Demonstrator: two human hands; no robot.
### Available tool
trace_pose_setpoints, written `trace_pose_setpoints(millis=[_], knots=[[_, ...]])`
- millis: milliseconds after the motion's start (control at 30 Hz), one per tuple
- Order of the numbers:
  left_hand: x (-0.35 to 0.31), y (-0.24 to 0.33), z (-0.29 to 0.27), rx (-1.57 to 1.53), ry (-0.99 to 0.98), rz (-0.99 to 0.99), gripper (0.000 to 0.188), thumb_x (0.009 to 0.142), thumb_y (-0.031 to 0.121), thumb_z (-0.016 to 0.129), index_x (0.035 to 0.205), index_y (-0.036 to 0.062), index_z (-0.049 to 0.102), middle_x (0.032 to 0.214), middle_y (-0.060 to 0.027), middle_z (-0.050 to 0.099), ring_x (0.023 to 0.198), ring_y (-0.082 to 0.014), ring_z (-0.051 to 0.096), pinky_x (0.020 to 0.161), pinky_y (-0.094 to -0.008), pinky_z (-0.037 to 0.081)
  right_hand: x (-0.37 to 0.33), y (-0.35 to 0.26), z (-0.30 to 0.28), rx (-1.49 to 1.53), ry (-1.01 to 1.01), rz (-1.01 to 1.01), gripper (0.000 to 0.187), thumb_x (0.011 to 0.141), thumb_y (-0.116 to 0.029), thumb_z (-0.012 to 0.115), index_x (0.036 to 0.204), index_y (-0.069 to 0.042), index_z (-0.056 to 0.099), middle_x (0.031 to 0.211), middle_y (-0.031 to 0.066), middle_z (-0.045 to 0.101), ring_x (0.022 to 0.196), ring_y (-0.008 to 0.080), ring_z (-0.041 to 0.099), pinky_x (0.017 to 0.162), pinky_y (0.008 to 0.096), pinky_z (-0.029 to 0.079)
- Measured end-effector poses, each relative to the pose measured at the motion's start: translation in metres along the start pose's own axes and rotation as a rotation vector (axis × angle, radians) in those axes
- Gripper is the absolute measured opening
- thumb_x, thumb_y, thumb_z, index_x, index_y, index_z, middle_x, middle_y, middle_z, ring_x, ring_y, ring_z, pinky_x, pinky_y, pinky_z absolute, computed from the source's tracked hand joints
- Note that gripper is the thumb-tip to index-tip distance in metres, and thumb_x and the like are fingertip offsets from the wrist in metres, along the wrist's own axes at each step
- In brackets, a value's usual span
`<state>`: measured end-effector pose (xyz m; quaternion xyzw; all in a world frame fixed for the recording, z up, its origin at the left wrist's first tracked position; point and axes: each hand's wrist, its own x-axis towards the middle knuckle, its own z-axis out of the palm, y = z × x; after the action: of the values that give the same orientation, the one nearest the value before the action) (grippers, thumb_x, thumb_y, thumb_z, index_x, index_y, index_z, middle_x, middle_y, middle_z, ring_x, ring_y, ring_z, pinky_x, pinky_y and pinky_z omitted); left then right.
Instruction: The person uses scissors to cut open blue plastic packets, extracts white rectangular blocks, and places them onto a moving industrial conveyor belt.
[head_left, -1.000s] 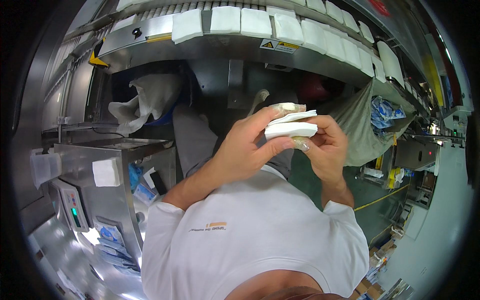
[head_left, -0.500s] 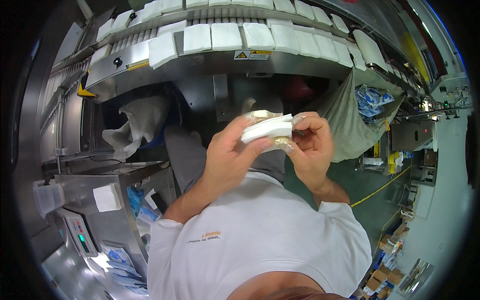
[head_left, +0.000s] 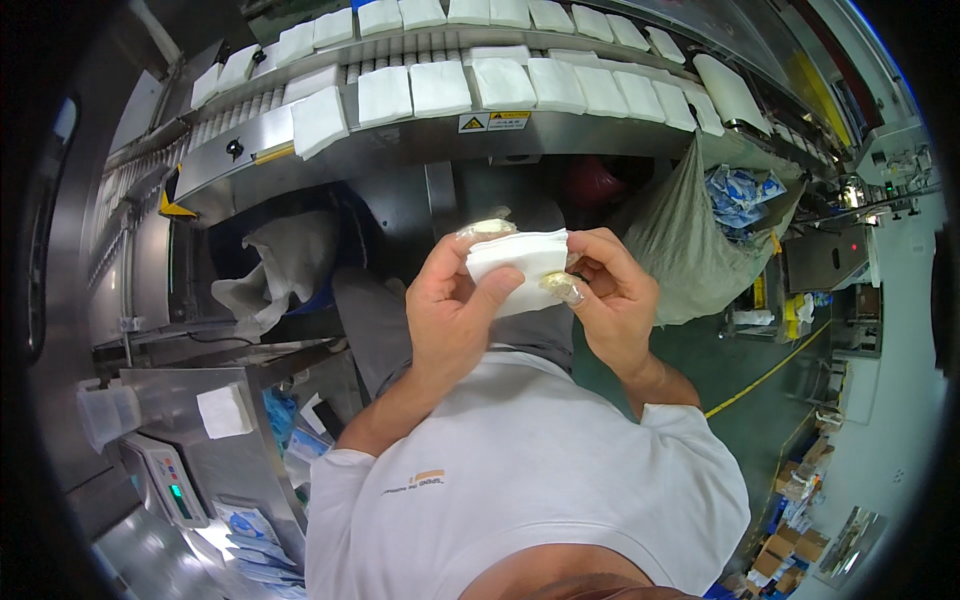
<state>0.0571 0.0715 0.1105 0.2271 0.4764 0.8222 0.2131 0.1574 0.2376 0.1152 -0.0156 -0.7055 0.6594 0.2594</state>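
Observation:
A small stack of folded white cloths (head_left: pixel 525 262) is held up in front of my lap, its layered top edge showing. My left hand (head_left: pixel 446 305) grips its left side, thumb across the front face and fingers behind. At the right edge, my right hand (head_left: pixel 620 305) pinches the stack between thumb and bent fingers. Clear, wrinkled coverings wrap some fingertips, among them the right thumb (head_left: pixel 565 287). Behind the stack, part of the left fingers is hidden.
Ahead runs a roller conveyor (head_left: pixel 400 132) with a row of white cloth stacks along its edge. A cloth sack (head_left: pixel 665 250) with blue packets hangs at right. On the left are a steel bench (head_left: pixel 180 385), a white folded cloth (head_left: pixel 225 411), and a digital scale (head_left: pixel 165 480).
The stack has tipped so its front face shows more, and it has moved slightly left with both hands. The left thumb now lies across the front face.

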Motion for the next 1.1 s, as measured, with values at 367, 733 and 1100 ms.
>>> trace_pose_setpoints(millis=[367,733,1100], knots=[[0.006,-0.01,0.015,-0.108,0.052,0.032,0.04,0.1,0.015,0.071,0.131,0.0009,0.051,0.121,-0.0074,0.064,0.11,-0.012,0.061,0.096,-0.0279,0.05,0.0,0.0,0.008,-0.019,0.124,-0.105,0.036,0.089,0.011,0.07,0.125,0.007,0.066,0.118,0.0113,0.062,0.102,0.0152,0.064,0.087,0.0259,0.054],[0.009,-0.008,0.016,-0.183,0.063,-0.019,0.038,0.098,0.015,0.073,0.127,0.0017,0.054,0.118,-0.0064,0.065,0.107,-0.0116,0.062,0.094,-0.0273,0.052,0.001,0.006,0.011,-0.003,0.171,-0.153,0.028,0.092,0.005,0.072,0.12,0.006,0.066,0.116,0.0109,0.064,0.098,0.0131,0.064,0.084,0.0247,0.055],[0.01,-0.007,0.014,-0.107,0.125,-0.011,0.033,0.095,0.009,0.076,0.122,0.0013,0.058,0.111,-0.0056,0.068,0.1,-0.0102,0.063,0.089,-0.026,0.052,0.009,0.007,0.022,0.025,0.191,-0.166,0.044,0.088,-0.004,0.075,0.129,0.002,0.059,0.126,0.0124,0.055,0.121,0.0215,0.056,0.105,0.0334,0.045]])
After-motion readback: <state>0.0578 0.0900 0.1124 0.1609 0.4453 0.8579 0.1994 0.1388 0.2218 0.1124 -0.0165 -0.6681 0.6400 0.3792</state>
